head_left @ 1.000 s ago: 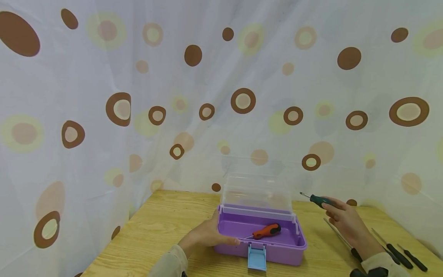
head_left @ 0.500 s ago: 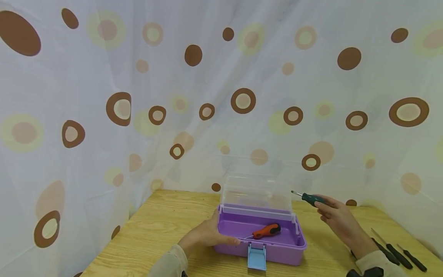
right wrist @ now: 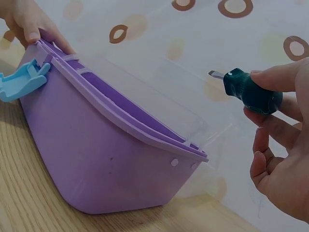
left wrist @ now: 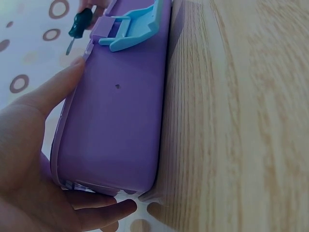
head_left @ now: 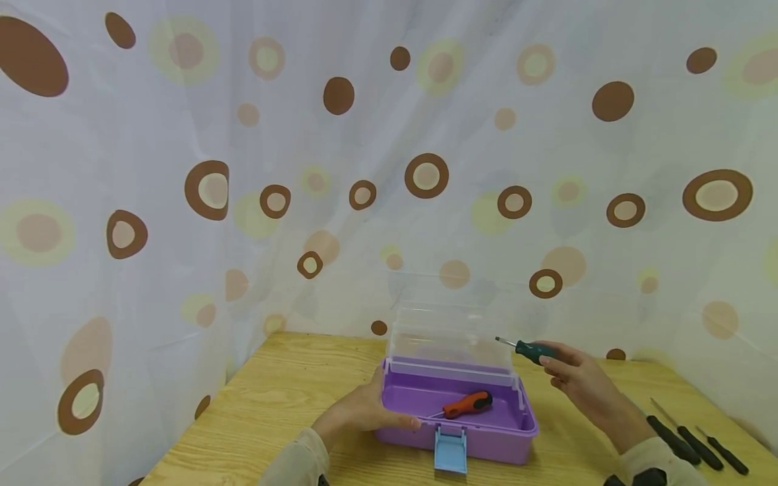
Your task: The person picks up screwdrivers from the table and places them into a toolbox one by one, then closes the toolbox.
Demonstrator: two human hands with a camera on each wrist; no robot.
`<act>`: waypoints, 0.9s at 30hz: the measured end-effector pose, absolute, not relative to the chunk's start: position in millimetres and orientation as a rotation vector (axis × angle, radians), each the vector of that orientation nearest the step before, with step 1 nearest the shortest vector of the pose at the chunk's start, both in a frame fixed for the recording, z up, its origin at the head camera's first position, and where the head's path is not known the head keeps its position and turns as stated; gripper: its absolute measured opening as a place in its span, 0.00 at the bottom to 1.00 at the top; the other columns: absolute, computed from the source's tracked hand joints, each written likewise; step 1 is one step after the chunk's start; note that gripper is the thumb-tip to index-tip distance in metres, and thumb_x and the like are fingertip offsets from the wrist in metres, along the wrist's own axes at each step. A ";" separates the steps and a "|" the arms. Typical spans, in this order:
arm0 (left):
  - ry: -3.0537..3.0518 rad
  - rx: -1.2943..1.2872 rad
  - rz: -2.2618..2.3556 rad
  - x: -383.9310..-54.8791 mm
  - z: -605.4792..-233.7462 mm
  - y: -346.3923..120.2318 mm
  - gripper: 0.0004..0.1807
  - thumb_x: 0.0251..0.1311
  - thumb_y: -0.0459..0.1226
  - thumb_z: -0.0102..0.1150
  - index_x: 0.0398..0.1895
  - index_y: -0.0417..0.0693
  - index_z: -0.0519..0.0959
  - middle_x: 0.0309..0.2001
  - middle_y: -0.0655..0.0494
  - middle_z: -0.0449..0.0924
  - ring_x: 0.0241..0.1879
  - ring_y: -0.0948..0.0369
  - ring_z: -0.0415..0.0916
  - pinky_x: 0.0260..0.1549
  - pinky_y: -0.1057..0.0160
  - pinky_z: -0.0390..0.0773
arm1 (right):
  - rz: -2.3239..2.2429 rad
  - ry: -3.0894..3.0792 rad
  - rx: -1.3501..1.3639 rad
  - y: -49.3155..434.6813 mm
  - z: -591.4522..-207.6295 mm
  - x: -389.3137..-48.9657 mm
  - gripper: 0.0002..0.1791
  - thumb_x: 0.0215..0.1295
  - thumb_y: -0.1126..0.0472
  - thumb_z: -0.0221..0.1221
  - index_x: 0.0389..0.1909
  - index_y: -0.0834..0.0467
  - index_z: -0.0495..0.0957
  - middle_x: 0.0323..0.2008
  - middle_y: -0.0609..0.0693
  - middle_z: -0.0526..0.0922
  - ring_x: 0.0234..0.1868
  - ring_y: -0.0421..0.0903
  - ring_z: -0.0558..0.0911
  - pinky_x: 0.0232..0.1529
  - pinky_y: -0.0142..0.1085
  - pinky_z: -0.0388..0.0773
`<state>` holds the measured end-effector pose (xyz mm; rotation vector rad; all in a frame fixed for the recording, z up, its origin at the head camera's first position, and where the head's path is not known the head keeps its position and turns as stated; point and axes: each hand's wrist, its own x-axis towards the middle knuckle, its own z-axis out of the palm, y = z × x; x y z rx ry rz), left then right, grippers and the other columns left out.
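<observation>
A purple toolbox (head_left: 486,442) stands on the table with its clear lid (head_left: 450,331) raised at the back. My left hand (head_left: 361,408) holds its left end, thumb along the front rim and fingers around the side wall; the left wrist view shows this hand (left wrist: 29,150) at the corner. Inside lies a red-and-black screwdriver (head_left: 468,404), shaft pointing left. My right hand (head_left: 586,385) pinches a stubby green screwdriver (head_left: 535,351) by its handle, in the air beyond the box's right end. Its flat metal tip points left in the head view. The right wrist view shows the same screwdriver (right wrist: 251,92) between thumb and fingers.
Several black-handled screwdrivers (head_left: 699,445) lie on the wooden table (head_left: 292,378) at the right, partly behind my right forearm. A light blue latch (head_left: 450,451) hangs down from the toolbox front. A patterned curtain (head_left: 365,135) borders the table behind and at the left.
My right hand has moved left toward the toolbox, carrying the green screwdriver. My left hand, the toolbox and the red-and-black screwdriver have stayed in place.
</observation>
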<state>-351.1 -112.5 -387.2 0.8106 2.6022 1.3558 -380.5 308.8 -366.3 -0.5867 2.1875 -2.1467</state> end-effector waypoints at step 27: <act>2.580 0.870 1.378 -347.6 -382.8 -111.8 0.70 0.50 0.50 0.80 0.83 0.44 0.36 0.67 0.40 0.70 0.63 0.42 0.73 0.63 0.37 0.68 | -1.762 2.374 -0.691 282.9 -353.3 -369.0 0.27 0.80 0.57 0.55 0.72 0.66 0.67 0.62 0.52 0.78 0.63 0.44 0.72 0.66 0.54 0.65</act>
